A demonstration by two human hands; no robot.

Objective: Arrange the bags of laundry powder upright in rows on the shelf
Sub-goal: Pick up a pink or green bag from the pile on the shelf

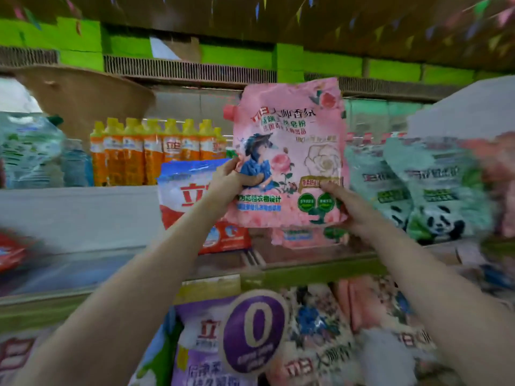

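A: Hand pose?
B: Both arms reach up and forward. Left hand [230,181] grips the pink bag [288,151] at its left edge, thumb curled over the front. Right hand [345,204] grips its lower right corner, fingers [328,188] pressed on the front, the rest behind the bag.

A: Where's the bag?
B: Held in the air above the shelf [306,270], not touching it. Blue-red bag [189,196] just left of it and behind, panda bags [423,190] to its right.

A: Orientation?
B: Upright, long axis vertical, printed face toward the camera, spout cap at the top left corner. Slight tilt, top leaning right.

A: Anything hidden or unclear?
B: A second pink bag [303,236] stands right behind and below it, mostly covered; only its bottom strip shows. Orange bottles [156,151] up left of the pink bag, partly blocked by the blue-red bag. Frame edges are motion-blurred; packs far left and right are unreadable. Lower-shelf bags are cut off at the bottom.
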